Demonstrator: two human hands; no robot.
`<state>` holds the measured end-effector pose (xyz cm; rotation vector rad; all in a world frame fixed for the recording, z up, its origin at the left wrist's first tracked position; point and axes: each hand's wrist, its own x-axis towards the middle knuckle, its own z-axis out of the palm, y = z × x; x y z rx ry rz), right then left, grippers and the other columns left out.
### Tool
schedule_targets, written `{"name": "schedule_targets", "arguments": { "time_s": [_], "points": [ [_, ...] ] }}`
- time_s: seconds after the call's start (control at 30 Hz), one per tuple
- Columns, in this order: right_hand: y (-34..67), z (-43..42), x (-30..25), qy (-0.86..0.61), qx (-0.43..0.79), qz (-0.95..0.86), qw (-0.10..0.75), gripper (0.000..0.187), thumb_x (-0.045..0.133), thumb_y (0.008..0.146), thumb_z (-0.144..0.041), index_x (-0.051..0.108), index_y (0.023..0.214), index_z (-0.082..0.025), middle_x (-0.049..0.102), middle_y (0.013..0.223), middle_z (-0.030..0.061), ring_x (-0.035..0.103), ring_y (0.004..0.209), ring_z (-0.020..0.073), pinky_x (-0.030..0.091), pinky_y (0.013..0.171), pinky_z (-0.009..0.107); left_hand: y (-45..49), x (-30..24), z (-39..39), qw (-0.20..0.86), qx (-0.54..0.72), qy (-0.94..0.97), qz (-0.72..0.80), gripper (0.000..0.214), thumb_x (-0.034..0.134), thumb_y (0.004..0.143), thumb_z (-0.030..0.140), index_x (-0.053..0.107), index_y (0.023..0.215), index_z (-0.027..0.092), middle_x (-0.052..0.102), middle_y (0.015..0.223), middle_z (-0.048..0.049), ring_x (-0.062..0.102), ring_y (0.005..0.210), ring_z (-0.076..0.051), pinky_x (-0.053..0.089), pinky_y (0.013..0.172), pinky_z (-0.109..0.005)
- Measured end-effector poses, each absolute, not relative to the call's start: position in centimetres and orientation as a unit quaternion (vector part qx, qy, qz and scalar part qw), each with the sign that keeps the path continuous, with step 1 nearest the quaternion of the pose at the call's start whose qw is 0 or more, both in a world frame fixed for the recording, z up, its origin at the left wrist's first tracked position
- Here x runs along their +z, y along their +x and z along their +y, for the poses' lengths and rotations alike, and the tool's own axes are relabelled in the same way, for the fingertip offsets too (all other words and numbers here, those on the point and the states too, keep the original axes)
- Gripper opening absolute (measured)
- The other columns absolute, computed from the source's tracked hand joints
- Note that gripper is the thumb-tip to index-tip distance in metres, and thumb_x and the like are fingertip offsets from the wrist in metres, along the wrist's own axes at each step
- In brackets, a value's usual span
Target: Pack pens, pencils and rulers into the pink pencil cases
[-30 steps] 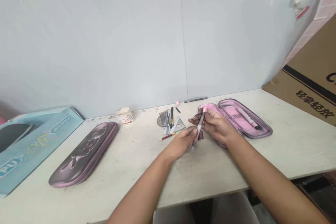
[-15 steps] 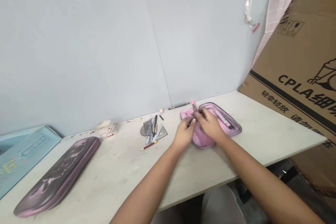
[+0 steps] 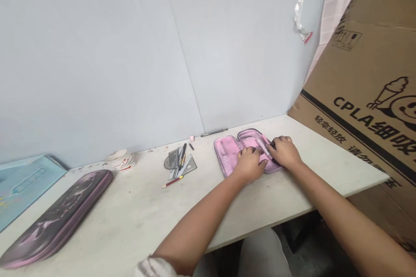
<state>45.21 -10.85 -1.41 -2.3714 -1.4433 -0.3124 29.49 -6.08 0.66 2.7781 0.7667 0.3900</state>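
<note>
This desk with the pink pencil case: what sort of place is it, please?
Probably a simple study desk: an open pink pencil case, geometry set squares, and a big cardboard carton beside it.

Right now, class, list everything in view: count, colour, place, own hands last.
open pencil case: 1, pink, on desk under both hands
pen: 1, pale pink, in the case
closed pencil case: 1, dark and pink, desk's left
set square: 1, clear, left of open case
pencil: 1, red, by the set square
eraser: 1, pink, by the wall
thin pen: 1, dark, along the wall
cup: 1, white with red marks, by the wall
box: 1, pale blue, far left
cardboard carton: 1, brown, right
left hand: 1, on the case
right hand: 1, on the pen
</note>
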Motion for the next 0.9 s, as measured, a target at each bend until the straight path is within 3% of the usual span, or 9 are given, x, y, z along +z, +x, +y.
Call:
{"name": "schedule_targets", "arguments": {
  "time_s": [0.17, 0.33, 0.57, 0.9],
  "points": [
    [44.4, -10.0, -0.6, -0.829, -0.139, -0.522, 0.145, 0.042, 0.034, 0.087, -0.042, 0.062, 0.093, -0.011, 0.059, 0.096, 0.0176, 0.047, 0.096, 0.0294, 0.036, 0.076, 0.036, 26.6, 1.2, -3.9, 0.126, 0.161, 0.933, 0.296, 0.036, 0.038, 0.085, 0.041, 0.053, 0.111, 0.022, 0.052, 0.113, -0.0091, 0.044, 0.111, -0.025, 0.034, 0.096, -0.043],
    [40.0, -6.7, 1.0, -0.772, -0.159, -0.594, 0.162, 0.035, 0.035, 0.087, -0.034, 0.062, 0.095, -0.012, 0.059, 0.096, 0.015, 0.046, 0.097, 0.0263, 0.034, 0.083, 0.034, 21.1, 1.2, 0.1, 0.114, 0.186, 0.897, 0.385, 0.034, 0.04, 0.084, 0.037, 0.055, 0.11, 0.021, 0.053, 0.113, -0.009, 0.046, 0.109, -0.024, 0.036, 0.094, -0.04],
    [28.3, 0.5, 2.1, -0.702, -0.073, -0.694, 0.144, 0.033, 0.035, 0.088, -0.031, 0.06, 0.098, -0.012, 0.058, 0.102, 0.014, 0.046, 0.102, 0.024, 0.034, 0.085, 0.031, 11.6, 1.0, 4.3, 0.049, 0.16, 0.858, 0.486, 0.037, 0.038, 0.084, 0.032, 0.052, 0.115, 0.018, 0.05, 0.121, -0.0109, 0.04, 0.116, -0.027, 0.034, 0.095, -0.04],
    [21.6, 6.1, 0.2, -0.733, -0.038, -0.666, 0.131, 0.035, 0.041, 0.085, -0.026, 0.058, 0.105, -0.004, 0.054, 0.109, 0.0232, 0.044, 0.109, 0.0284, 0.038, 0.082, 0.037, 5.2, 1.0, 4.6, 0.065, 0.161, 0.846, 0.505, 0.036, 0.036, 0.084, 0.031, 0.054, 0.113, 0.019, 0.054, 0.115, -0.0109, 0.043, 0.112, -0.027, 0.036, 0.092, -0.04]
  ]
}}
